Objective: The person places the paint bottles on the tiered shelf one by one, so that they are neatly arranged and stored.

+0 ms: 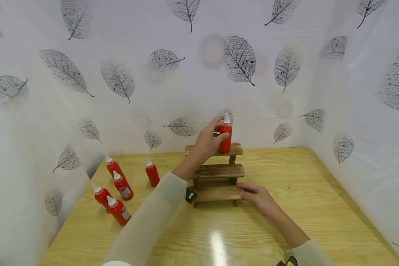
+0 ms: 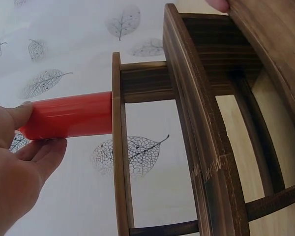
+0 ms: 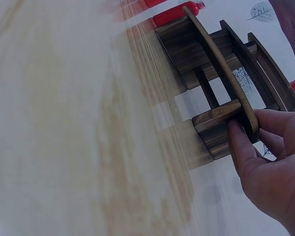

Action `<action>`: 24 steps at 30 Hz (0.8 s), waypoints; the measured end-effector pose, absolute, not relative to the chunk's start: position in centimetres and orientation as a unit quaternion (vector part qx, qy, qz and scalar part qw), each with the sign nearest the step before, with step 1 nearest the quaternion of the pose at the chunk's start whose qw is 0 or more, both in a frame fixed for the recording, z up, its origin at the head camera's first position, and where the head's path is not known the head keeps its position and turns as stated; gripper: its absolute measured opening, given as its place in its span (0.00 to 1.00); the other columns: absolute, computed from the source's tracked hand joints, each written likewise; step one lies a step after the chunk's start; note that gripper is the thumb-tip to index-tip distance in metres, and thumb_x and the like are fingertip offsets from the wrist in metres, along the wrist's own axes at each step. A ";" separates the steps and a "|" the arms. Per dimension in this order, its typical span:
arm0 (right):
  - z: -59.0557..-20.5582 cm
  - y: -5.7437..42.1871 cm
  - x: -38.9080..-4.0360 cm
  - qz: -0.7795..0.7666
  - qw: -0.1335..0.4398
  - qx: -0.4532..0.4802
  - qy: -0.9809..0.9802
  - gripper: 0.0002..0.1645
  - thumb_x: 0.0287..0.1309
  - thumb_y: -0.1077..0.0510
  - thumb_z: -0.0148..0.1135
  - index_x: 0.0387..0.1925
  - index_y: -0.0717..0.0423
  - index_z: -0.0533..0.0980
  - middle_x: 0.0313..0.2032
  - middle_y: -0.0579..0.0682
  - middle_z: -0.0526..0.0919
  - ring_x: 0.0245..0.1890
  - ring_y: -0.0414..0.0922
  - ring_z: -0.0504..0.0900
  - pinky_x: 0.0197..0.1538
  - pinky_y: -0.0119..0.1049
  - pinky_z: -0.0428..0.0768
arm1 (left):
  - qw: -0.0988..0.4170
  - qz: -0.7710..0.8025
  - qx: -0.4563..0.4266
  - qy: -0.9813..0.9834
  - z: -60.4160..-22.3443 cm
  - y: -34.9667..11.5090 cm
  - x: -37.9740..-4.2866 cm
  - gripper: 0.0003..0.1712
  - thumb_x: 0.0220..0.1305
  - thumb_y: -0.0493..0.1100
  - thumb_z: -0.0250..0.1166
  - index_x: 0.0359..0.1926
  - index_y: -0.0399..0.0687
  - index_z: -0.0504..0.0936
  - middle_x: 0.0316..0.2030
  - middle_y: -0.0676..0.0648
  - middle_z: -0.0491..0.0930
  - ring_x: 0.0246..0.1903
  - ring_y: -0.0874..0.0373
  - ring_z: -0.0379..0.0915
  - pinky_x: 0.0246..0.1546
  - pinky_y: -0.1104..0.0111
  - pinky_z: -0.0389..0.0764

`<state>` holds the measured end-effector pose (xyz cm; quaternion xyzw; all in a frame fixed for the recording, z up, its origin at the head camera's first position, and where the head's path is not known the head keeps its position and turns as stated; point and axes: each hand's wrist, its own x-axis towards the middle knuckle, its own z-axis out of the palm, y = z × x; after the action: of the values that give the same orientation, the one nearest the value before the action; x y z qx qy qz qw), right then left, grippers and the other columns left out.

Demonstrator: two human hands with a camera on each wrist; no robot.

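A red squeeze bottle (image 1: 225, 138) with a white pointed nozzle stands upright at the right part of the top step of a three-tier wooden stand (image 1: 216, 170). My left hand (image 1: 206, 141) grips it by its upper part, thumb on one side and fingers on the other. In the left wrist view the base of the red bottle (image 2: 73, 115) meets the top step's board. Down at the lowest step, my right hand (image 1: 260, 199) pinches the board's right end; the right wrist view shows the thumb and fingers of that hand (image 3: 275, 162) on either side of it.
Several more red bottles (image 1: 119, 212) with white nozzles stand on the wooden table (image 1: 286, 207) at the left, one of them (image 1: 152, 173) apart and nearer the stand. A white leaf-patterned sheet (image 1: 199, 81) encloses the table at the back and sides.
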<state>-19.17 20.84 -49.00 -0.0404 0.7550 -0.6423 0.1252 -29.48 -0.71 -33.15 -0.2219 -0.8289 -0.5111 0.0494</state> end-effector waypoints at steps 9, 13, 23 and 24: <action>-48.9 20.8 -19.1 -0.644 0.129 -0.039 0.753 0.29 0.68 0.54 0.63 0.66 0.61 0.73 0.69 0.61 0.71 0.64 0.53 0.75 0.61 0.39 0.80 | 0.044 -0.532 -0.220 -0.817 -33.3 -0.9 -29.5 0.38 0.71 0.43 0.64 0.77 0.63 0.59 0.66 0.45 0.74 0.58 0.48 0.78 0.57 0.55 0.82; -49.0 20.9 -19.1 -0.644 0.130 -0.039 0.753 0.30 0.67 0.53 0.63 0.67 0.60 0.73 0.69 0.60 0.71 0.65 0.54 0.75 0.63 0.40 0.79 | 0.053 -0.557 -0.207 -0.803 -33.2 -1.6 -29.5 0.39 0.70 0.45 0.65 0.77 0.65 0.59 0.66 0.43 0.73 0.61 0.47 0.76 0.60 0.55 0.80; -49.0 20.8 -19.0 -0.649 0.137 -0.033 0.747 0.30 0.67 0.52 0.64 0.67 0.60 0.72 0.70 0.60 0.70 0.66 0.54 0.73 0.64 0.42 0.78 | 0.105 -0.561 -0.195 -0.797 -34.0 -6.1 -28.2 0.36 0.70 0.48 0.65 0.75 0.61 0.63 0.62 0.47 0.76 0.62 0.50 0.75 0.64 0.60 0.77; -49.0 20.7 -19.0 -0.649 0.137 -0.033 0.747 0.30 0.67 0.52 0.64 0.67 0.60 0.73 0.70 0.59 0.70 0.66 0.54 0.73 0.64 0.42 0.78 | 0.108 -0.562 -0.194 -0.797 -34.1 -6.7 -28.0 0.35 0.70 0.48 0.65 0.75 0.60 0.63 0.62 0.47 0.76 0.61 0.51 0.75 0.64 0.60 0.77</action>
<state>-19.03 20.75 -48.95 -0.0326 0.7474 -0.6492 0.1369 -27.96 -6.66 -34.14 -0.1936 -0.7968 -0.5621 0.1081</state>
